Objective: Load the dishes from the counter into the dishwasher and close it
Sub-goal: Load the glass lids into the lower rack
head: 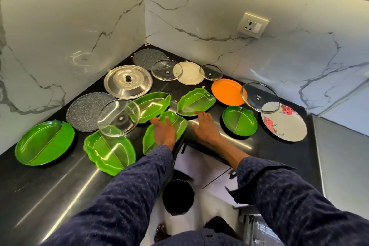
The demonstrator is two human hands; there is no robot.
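Both hands reach over the dark counter (50,189) toward a small leaf dish (179,124), the landmark here. The left hand (163,130) lies on that dish with fingers straight and spread, gripping nothing. The right hand (205,126) rests just right of it, fingers loose and holding nothing, their tips touching the near edge of a second leaf dish (196,101) that lies behind and right of the landmark. A third leaf dish (153,104) lies behind-left, partly under a glass lid (119,118). Further left sit a fourth leaf dish (109,154) and an oval green plate (45,143). Right of the landmark are a round green plate (239,121), an orange plate (226,91) and a floral plate (284,124). A steel lid (128,82) sits behind-left.
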